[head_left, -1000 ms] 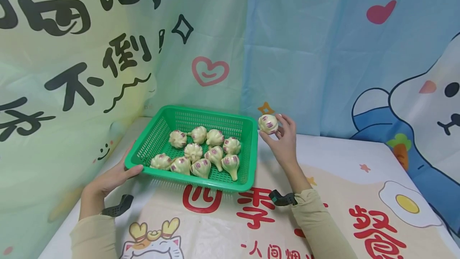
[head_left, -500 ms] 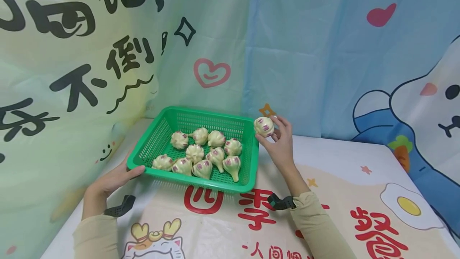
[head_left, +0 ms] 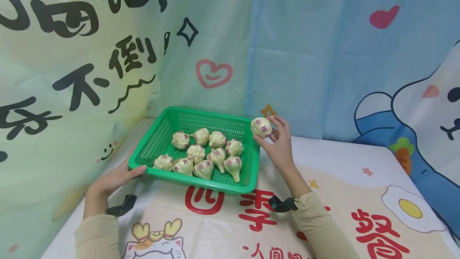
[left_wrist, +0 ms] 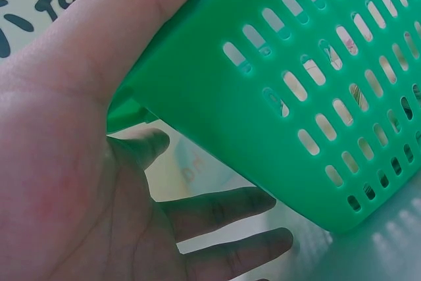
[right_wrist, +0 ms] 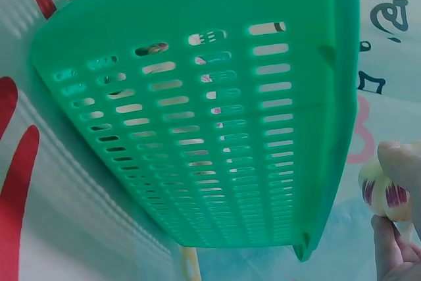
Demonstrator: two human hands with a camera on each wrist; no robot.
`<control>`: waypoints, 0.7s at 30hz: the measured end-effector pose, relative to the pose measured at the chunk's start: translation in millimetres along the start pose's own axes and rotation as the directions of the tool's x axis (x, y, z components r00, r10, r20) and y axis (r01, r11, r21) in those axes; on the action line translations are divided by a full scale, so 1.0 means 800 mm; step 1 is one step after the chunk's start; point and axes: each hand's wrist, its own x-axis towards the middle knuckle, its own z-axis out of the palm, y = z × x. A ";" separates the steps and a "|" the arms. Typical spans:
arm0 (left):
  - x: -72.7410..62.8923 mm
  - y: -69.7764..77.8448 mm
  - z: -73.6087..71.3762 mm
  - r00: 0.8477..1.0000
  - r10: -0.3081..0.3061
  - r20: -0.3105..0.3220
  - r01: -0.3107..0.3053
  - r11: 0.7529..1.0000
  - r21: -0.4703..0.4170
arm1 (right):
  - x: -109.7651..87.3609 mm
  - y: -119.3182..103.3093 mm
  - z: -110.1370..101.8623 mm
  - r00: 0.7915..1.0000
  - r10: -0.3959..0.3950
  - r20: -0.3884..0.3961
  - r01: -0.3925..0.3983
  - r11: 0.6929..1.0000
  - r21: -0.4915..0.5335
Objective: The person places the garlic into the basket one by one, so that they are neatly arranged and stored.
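A green plastic basket [head_left: 192, 187] with slotted walls holds several garlic bulbs [head_left: 195, 153], cream with purple streaks. At its left front corner my left hand [head_left: 111, 179] grips the rim; in the left wrist view the thumb [left_wrist: 141, 8] lies over the rim and the fingers [left_wrist: 220, 212] spread below it, beside the wall. My right hand [head_left: 280, 145] pinches one garlic bulb [head_left: 261, 127] between thumb and fingers, up at the basket's right rim, which it overlaps in the head view. Only part of that bulb [right_wrist: 388, 192] shows in the right wrist view.
The basket is over a table with a printed cloth [head_left: 215, 231] bearing red characters and a cartoon cat. Behind and to the left hang printed curtains [head_left: 294, 51]. Each wrist wears a black strap-mounted camera [head_left: 122, 206].
My right hand has moved a little to the left with its garlic bulb, from beside the basket to its right rim. My left hand keeps its grip; the head view has shifted slightly.
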 end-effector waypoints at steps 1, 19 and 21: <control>0.000 0.001 0.000 1.000 0.007 -0.001 -0.007 1.000 -0.002 | -0.001 -0.006 0.000 1.000 -0.001 0.010 0.001 1.000 0.006; 0.001 -0.001 -0.001 0.999 0.032 -0.002 -0.032 0.999 -0.022 | 0.031 -0.040 0.017 0.976 -0.094 0.195 0.103 0.994 -0.037; 0.000 -0.001 0.000 0.999 0.035 -0.003 -0.035 0.999 -0.027 | 0.036 -0.045 0.022 0.969 -0.105 0.222 0.121 0.991 -0.060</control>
